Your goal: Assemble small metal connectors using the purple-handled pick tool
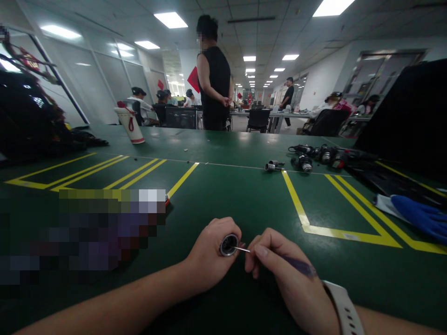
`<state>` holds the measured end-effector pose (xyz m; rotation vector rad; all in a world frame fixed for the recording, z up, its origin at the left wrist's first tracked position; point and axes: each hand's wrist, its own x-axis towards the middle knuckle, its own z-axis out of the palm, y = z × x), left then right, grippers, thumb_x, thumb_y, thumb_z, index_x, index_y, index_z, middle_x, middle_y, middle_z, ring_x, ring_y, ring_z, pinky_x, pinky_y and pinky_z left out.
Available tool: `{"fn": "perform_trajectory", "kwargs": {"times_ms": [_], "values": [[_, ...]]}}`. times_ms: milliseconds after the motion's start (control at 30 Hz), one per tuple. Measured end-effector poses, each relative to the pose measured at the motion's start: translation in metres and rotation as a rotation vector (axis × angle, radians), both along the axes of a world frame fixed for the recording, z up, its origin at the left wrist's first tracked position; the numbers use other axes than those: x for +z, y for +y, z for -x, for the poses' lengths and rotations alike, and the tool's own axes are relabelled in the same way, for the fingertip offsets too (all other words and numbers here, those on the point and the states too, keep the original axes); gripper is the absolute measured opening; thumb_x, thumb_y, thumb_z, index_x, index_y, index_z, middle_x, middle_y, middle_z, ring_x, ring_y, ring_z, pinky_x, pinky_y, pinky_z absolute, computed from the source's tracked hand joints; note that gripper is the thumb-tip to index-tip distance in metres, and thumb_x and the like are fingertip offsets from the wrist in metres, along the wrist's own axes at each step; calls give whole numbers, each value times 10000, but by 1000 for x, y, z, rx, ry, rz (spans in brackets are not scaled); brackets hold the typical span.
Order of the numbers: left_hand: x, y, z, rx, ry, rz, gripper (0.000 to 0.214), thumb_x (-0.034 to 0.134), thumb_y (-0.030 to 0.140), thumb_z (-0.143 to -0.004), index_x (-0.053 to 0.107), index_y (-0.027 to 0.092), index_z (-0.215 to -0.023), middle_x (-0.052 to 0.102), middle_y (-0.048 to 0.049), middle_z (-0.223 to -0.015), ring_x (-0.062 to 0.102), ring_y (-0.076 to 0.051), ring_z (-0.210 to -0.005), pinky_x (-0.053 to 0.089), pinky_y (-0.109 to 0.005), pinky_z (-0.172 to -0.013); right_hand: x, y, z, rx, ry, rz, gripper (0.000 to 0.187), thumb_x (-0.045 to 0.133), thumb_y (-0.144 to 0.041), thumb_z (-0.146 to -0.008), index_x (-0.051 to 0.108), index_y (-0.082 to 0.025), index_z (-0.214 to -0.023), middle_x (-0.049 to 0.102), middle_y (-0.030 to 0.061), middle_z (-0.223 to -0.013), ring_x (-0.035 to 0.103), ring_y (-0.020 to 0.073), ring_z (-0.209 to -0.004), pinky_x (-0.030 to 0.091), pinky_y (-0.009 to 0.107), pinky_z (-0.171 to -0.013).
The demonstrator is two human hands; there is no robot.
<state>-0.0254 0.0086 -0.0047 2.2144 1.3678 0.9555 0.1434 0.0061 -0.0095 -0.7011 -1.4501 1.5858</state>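
My left hand (213, 249) is wrapped round a metal cylindrical connector (228, 245), its open, dark end turned up towards me. Between the thumb and fingers of my right hand (275, 260) is a slim screwdriver (296, 266) with a dark purple, see-through handle. Its thin metal shaft points left, and the tip meets the rim or inside of the connector's open end; which of the two I cannot tell. Something small and brownish shows just behind the shaft, partly hidden by the fingers. Both hands are above the green tabletop (209, 195).
A metal connector piece (270, 166) and several dark connectors with cables (304, 163) lie at the back right. Blue gloves (419, 216) rest at the right edge. A paper cup (130, 123) stands back left. A blurred-out object (115, 237) lies left. A person (213, 79) stands beyond the table.
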Motion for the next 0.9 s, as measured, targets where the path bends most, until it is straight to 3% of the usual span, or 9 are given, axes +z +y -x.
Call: {"fn": "perform_trajectory", "kwargs": {"times_ms": [433,767,900], "values": [[2,-1,0,-3,-88,15,145,535,66,-676,458,180,-629,496,21,-625,483,-134,-617,358,-261,-604,7,3,5,56,226,236,185,524,-275,-826,530,-162,-680,594,32,-678,517,133,-626,401,271,-588],[2,-1,0,0,-5,8,151,520,45,-670,453,175,-630,505,18,-631,482,-137,-624,346,-276,-625,5,-4,0,-3,-78,-55,231,487,-327,-867,575,-162,-730,581,34,-718,519,147,-675,398,293,-639],[4,-1,0,-4,-8,4,158,513,40,-664,445,176,-621,499,20,-613,483,-139,-619,345,-281,-633,5,-2,1,11,-21,-18,223,495,-318,-858,568,-161,-718,584,36,-713,521,148,-673,400,295,-640]]}}
